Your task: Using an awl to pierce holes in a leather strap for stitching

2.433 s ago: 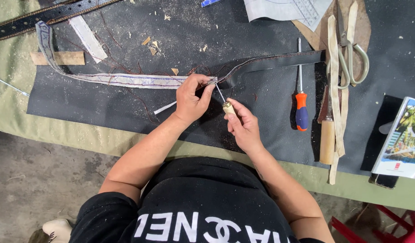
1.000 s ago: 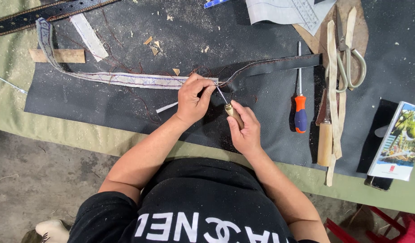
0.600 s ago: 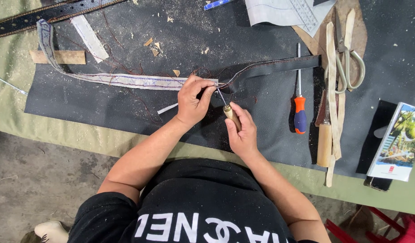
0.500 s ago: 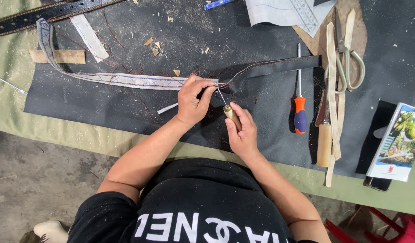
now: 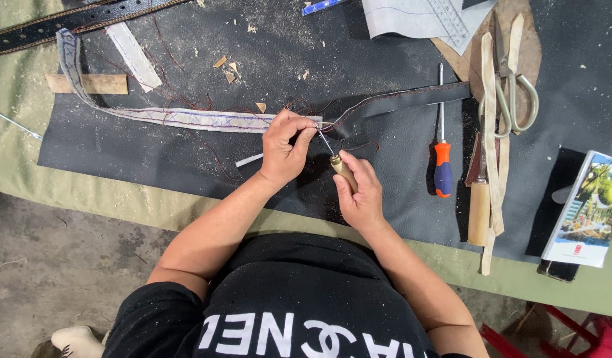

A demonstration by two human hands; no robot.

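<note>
A long leather belt strap (image 5: 180, 118) lies across a black mat (image 5: 153, 159); its left part shows a pale stitched lining, its right part (image 5: 412, 99) is dark. My left hand (image 5: 287, 142) pinches the strap where the pale and dark parts meet. My right hand (image 5: 359, 192) grips a wooden-handled awl (image 5: 339, 167), whose thin metal tip points up at the strap edge right beside my left fingers. Loose dark red threads lie around that spot.
To the right lie an orange-and-blue screwdriver (image 5: 442, 162), a wooden-handled tool (image 5: 479, 209), pale leather strips (image 5: 490, 113), scissors (image 5: 518, 99) and a colourful booklet (image 5: 588, 212). A dark belt (image 5: 67, 23), a wooden stick (image 5: 87, 84), paper with a ruler (image 5: 425, 16) and leather scraps lie farther back.
My hands stay at the same spot on the strap. The awl has shifted only slightly against the strap edge; the view has drifted a little.
</note>
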